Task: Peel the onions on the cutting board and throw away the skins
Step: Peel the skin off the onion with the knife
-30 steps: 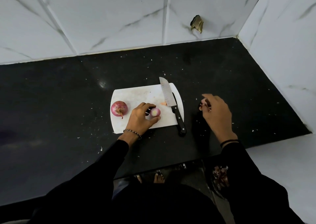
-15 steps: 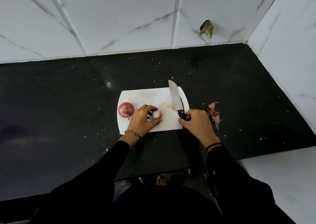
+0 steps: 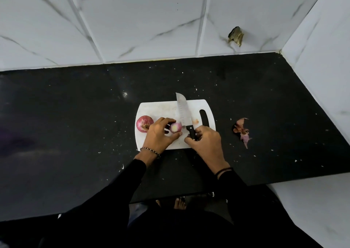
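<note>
A white cutting board lies on the black counter. My left hand grips a small onion with a cut pale face, holding it down on the board. A whole red onion in its skin sits at the board's left edge, just beside that hand. My right hand holds the black handle of a knife, whose blade lies along the board right next to the small onion. A heap of reddish onion skins lies on the counter to the right of the board.
The black counter is speckled with small white bits. White tiled walls close it off behind and on the right, with a chipped hole in the back wall. The counter's front edge runs just below my wrists.
My right hand left the skins on the counter, came back to the board and took the knife handle. The knife has shifted left, up against the small onion. My left hand kept its hold.
</note>
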`<state>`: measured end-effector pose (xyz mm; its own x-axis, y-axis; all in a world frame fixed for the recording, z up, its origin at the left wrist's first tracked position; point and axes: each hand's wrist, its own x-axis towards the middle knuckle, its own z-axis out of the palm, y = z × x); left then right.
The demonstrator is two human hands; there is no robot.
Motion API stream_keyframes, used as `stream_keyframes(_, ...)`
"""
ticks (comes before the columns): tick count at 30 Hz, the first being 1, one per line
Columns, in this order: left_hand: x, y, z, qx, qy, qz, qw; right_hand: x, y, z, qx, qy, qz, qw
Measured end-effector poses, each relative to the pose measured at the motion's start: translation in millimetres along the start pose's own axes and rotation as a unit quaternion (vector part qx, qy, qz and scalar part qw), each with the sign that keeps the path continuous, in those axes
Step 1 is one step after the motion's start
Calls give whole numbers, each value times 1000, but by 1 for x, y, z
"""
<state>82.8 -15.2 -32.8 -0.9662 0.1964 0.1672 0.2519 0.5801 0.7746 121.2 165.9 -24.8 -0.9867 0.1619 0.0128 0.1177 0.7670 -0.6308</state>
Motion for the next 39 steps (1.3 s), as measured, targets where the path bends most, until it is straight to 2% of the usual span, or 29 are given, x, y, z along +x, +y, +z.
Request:
stream_keyframes(5, 0, -5, -3, 8, 0, 1, 1000, -1, -2, 10, -10, -30, -28, 999)
stream_keyframes(11, 2, -5, -2, 12, -7, -3, 1000, 25, 7, 5, -29, 43, -54, 997)
stream_keyframes(18, 5, -1, 3, 15, -9, 1, 1000, 49, 16, 9, -117, -27, -116, 986)
stream_keyframes(25, 5, 7, 5, -5, -9, 8, 1000, 43, 12, 6, -187, -23, -75, 979)
stream_keyframes(32, 5, 17, 15, -35, -12, 6, 999, 26, 38, -29, -139, 101, 48, 984)
stream_keyframes(39, 4, 34, 35, -64, -30, 4, 997, 11, 59, -49, -68, 135, 106, 983)
